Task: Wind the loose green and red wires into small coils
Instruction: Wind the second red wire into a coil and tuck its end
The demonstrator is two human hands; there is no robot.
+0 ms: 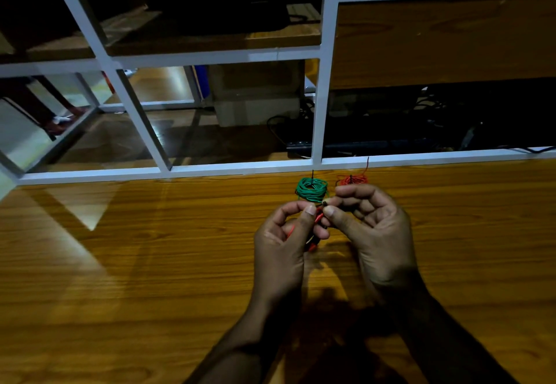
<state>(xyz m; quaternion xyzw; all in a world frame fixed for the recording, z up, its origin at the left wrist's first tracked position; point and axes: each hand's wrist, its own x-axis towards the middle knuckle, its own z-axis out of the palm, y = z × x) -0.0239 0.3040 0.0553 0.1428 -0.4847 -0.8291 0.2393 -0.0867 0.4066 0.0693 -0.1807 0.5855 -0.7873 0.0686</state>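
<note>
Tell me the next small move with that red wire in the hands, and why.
Probably wrap another turn: the left hand and right hand both pinch the red wire, while the green coil and red coil already lie finished.

No lettering shows anywhere from here (the light is low): nothing readable on the wooden table (150, 263), nor on the white shelf frame (240, 168).

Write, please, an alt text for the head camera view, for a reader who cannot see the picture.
Two hands meet above a wooden table, the left hand and right hand pinching a red wire between the fingertips. Behind them on the table lie a wound green coil and a red coil, side by side near a white metal frame.
</note>
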